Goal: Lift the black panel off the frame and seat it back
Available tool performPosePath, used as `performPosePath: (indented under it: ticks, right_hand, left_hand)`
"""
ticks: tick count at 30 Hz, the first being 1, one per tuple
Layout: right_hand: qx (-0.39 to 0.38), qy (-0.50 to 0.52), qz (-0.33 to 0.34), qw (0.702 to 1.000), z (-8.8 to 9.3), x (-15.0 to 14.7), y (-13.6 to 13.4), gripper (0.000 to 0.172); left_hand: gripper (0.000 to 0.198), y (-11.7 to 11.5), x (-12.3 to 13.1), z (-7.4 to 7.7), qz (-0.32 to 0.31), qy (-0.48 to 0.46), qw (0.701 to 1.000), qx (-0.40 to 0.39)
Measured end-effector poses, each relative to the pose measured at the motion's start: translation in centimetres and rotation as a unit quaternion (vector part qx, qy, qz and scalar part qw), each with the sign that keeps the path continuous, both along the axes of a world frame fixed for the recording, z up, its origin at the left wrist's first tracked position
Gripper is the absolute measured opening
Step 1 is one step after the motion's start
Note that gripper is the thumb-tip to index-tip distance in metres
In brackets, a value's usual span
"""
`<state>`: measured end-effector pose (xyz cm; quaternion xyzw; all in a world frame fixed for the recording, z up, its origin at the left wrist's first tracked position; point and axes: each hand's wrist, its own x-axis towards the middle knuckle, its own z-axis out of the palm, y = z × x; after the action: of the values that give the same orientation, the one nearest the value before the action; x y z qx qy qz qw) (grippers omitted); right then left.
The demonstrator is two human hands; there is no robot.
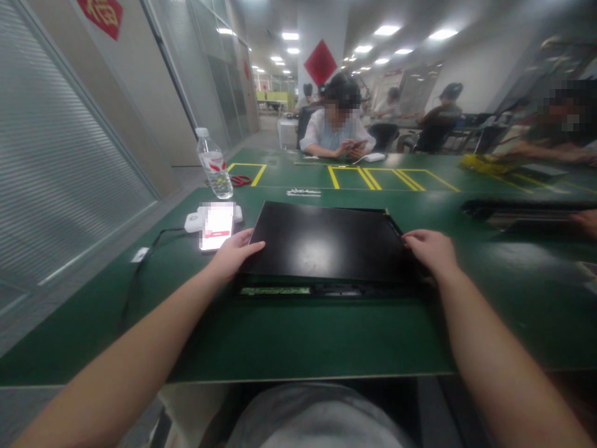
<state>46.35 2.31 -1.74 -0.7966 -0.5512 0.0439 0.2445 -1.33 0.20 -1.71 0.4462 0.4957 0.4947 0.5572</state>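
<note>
A flat black screen panel (321, 239) lies slightly askew over a dark tray-like casing (368, 290). Along the casing's near edge a green circuit board strip (275, 290) shows. My left hand (239, 252) grips the panel's left edge, thumb on top and fingers partly hidden at the side. At the right edge, my right hand (431, 252) is closed, thumb and index finger pinching close to the panel's rim. Whether those right fingers also touch the casing, I cannot tell.
Left of the panel are a lit phone (217, 227), a white power strip (192, 222) with a black cable, a water bottle (214, 165) and red-handled scissors (241, 181). Small white pieces (303, 193) lie behind the panel. A person (338, 124) sits across the green table (326, 348).
</note>
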Motion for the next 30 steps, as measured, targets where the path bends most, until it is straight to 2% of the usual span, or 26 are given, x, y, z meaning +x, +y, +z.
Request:
performPosePath:
  ticks: [12,30]
  right_hand:
    - [0.001,0.002,0.0,1.0,0.05,0.07,-0.09,0.033]
    - [0.008,0.012,0.001,1.0,-0.46,0.53,0.19,0.033]
  left_hand:
    - [0.064,-0.06,0.07,0.21,0.023,-0.003,1.0,0.001]
    - [0.06,0.12,-0.09,0.03,0.008,-0.012,1.0,-0.001]
